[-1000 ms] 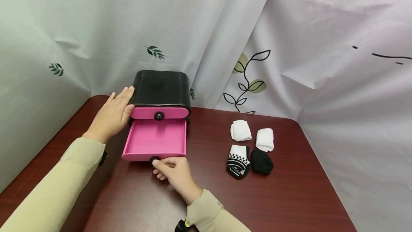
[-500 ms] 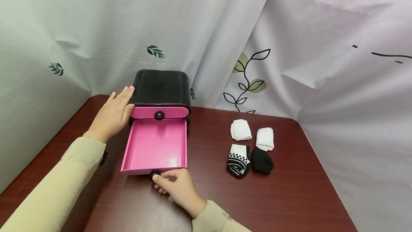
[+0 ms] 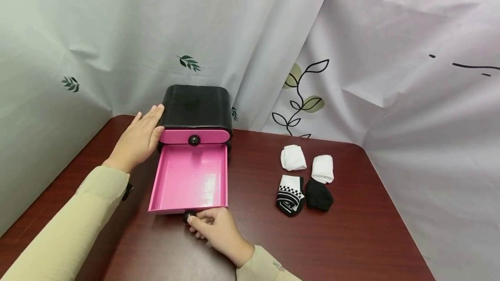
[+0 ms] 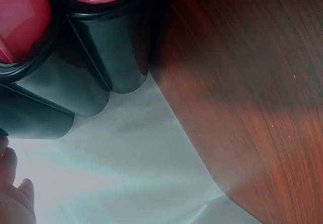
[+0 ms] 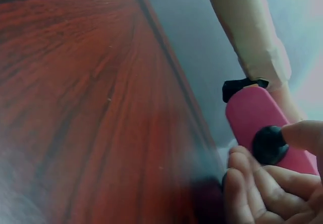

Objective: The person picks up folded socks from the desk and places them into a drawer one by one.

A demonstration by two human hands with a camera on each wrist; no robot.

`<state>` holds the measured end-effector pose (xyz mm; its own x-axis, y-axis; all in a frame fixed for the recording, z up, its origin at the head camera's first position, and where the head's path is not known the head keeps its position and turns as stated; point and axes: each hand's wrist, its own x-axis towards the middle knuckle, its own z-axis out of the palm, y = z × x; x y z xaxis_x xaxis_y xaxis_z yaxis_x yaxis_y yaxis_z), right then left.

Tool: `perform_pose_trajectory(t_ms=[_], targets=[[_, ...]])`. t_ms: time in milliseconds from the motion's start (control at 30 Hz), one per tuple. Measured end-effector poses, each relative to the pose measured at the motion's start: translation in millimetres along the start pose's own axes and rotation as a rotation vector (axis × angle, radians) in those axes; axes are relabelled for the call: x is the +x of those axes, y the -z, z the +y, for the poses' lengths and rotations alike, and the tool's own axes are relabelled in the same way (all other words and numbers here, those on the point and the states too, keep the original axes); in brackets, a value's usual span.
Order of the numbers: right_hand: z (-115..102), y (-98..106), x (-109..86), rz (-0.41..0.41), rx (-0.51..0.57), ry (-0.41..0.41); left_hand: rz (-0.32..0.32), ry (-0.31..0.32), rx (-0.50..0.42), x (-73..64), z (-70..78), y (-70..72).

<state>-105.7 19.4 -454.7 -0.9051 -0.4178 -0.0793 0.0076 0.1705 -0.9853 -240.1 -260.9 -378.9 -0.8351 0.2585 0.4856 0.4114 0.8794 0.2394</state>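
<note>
A black storage box (image 3: 196, 105) with pink drawers stands at the back left of the table. Its upper drawer (image 3: 175, 136) is closed, while a lower pink drawer (image 3: 183, 177) is pulled far out and holds nothing. My right hand (image 3: 220, 231) pinches the black knob (image 5: 269, 145) of that lower drawer between thumb and fingers. Against the box's left side rests my left hand (image 3: 136, 140), its fingers straight. In the left wrist view, stacked rounded black casings (image 4: 108, 52) appear, with only a bit of the left hand at the lower left corner.
Right of the box lie two folded white socks (image 3: 293, 158) (image 3: 322, 169), a black-and-white patterned sock (image 3: 290, 195) and a black sock (image 3: 319, 195). A pale curtain (image 3: 250, 47) hangs behind the dark red wooden table (image 3: 351, 237).
My right hand has drawn the lower drawer further out toward me, with most of that movement in the first half second. My left hand has stayed on the box's side.
</note>
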Motion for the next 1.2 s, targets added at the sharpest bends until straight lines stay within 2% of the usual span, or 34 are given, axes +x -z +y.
perform_pose_trajectory(t_ms=[133, 400, 533, 633, 733, 900, 1100, 1200], targets=[[-7.5, 9.2, -1.4, -0.093, -0.093, 0.003, 0.001, -0.001, -0.002, -0.3, 0.3, 0.6], [-31.0, 48.7, -5.8, -0.301, -0.504, 0.131, -0.001, -0.002, -0.011, 0.0, 1.2, 0.4], [-41.8, 72.8, -8.5, -0.383, -0.59, 0.18, -0.001, -0.007, -0.018, 0.3, 0.4, -0.5], [-47.9, 90.5, -10.3, -0.394, -0.589, 0.208, 0.002, -0.008, -0.02, 0.6, -0.3, -1.0], [-52.2, 107.3, -12.3, -0.331, -0.553, 0.226, 0.004, -0.005, -0.023, 0.6, -0.7, -1.2], [-54.3, 134.0, -14.4, -0.099, -0.544, 0.245, 0.003, -0.002, -0.021, 0.3, -1.2, -1.3], [-47.2, 161.7, -13.3, 0.208, -0.611, 0.158, 0.008, -0.002, -0.019, 0.7, -1.4, -1.8], [-43.7, 175.1, -13.5, 0.314, -0.638, 0.11, 0.007, -0.002, -0.021, 0.5, -1.3, -1.6]])
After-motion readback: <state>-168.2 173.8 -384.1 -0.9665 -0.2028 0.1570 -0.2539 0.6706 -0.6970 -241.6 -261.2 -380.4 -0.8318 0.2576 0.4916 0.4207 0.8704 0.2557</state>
